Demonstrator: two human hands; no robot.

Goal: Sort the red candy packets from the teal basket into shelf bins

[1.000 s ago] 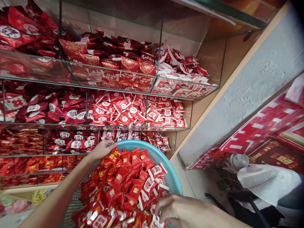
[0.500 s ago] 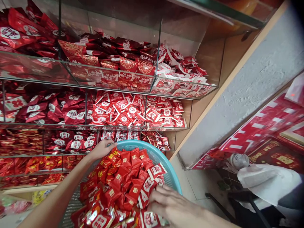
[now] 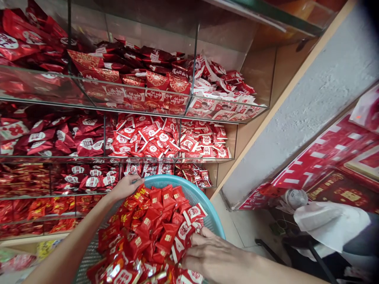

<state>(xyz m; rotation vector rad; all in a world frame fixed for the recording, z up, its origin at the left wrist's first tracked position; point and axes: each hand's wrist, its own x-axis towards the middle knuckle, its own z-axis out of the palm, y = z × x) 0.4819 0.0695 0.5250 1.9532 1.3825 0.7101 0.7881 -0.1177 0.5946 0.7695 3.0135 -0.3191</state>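
Note:
A turquoise plastic basket (image 3: 217, 221) stands in front of me, heaped with small wrapped candies (image 3: 154, 221) in red, gold-lettered and red-and-white wrappers. My left hand (image 3: 128, 186) is closed on its far-left rim, thumb resting over the edge. Inside the basket's right side, my right hand (image 3: 204, 250) lies palm down over the candies with its fingers stretched out and slightly apart. Its fingertips dip among the wrappers and are partly hidden. A red-and-white candy (image 3: 194, 213) lies just beyond those fingers.
Glass-fronted shelves (image 3: 148, 104) rise behind the basket, their bins full of red packets (image 3: 154, 138). A grey wall (image 3: 291, 114) stands to the right. Lower right are a small white fan (image 3: 297, 198), a white cloth (image 3: 331, 221) and dark chair-like legs (image 3: 269, 252). Yellow packets (image 3: 45, 248) lie lower left.
My right hand has shifted slightly left and deeper among the candies. My left hand keeps its grip on the rim. The whole view has slid slightly.

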